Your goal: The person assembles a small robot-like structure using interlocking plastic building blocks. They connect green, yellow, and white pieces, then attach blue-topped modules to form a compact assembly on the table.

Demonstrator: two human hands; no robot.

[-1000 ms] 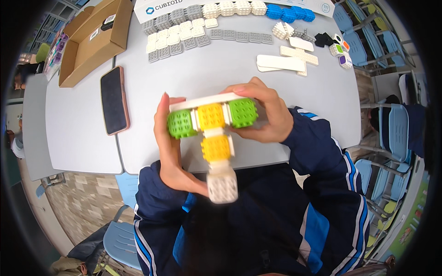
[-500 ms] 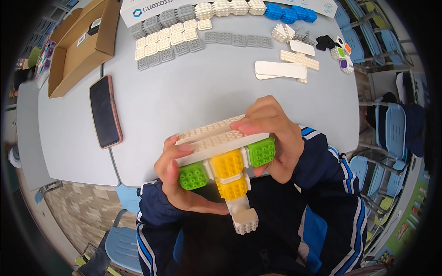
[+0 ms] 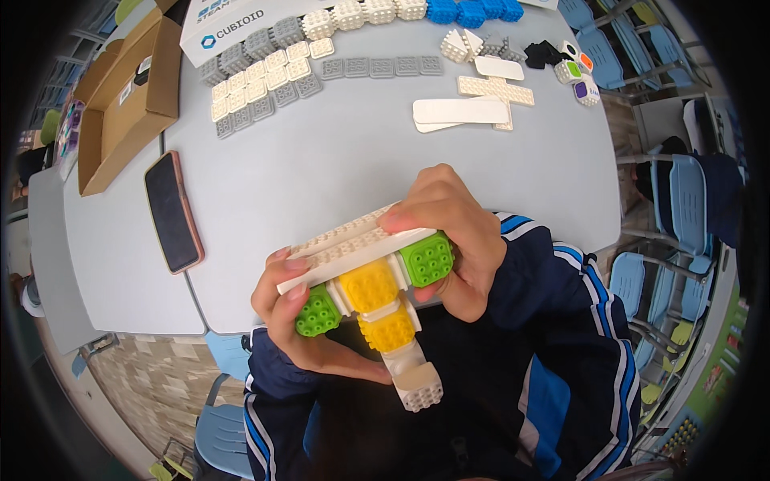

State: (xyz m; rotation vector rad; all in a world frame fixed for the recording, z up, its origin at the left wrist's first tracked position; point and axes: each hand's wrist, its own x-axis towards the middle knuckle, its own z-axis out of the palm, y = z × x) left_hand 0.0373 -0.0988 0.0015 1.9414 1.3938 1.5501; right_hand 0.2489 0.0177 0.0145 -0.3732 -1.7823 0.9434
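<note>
Both my hands hold one block model [image 3: 370,282] above my lap, near the table's front edge. It has a long white studded plate on top, two green cubes at its ends, two yellow cubes down the middle and a white cube at the bottom. My left hand [image 3: 295,321] grips the left end by the green cube, thumb on the white plate. My right hand [image 3: 449,232] wraps the right end, fingers over the plate and the other green cube. The model is tilted, right end higher.
On the grey table [image 3: 337,152] lie rows of white and grey cubes [image 3: 265,64], blue cubes [image 3: 465,11], flat white plates [image 3: 461,111] and small coloured cubes [image 3: 577,72]. A phone [image 3: 172,210] and an open cardboard box [image 3: 124,96] sit at the left. Blue chairs [image 3: 654,200] stand at the right.
The model came down from over the table toward my lap and tilted, right end up. Both hands kept their grip on it.
</note>
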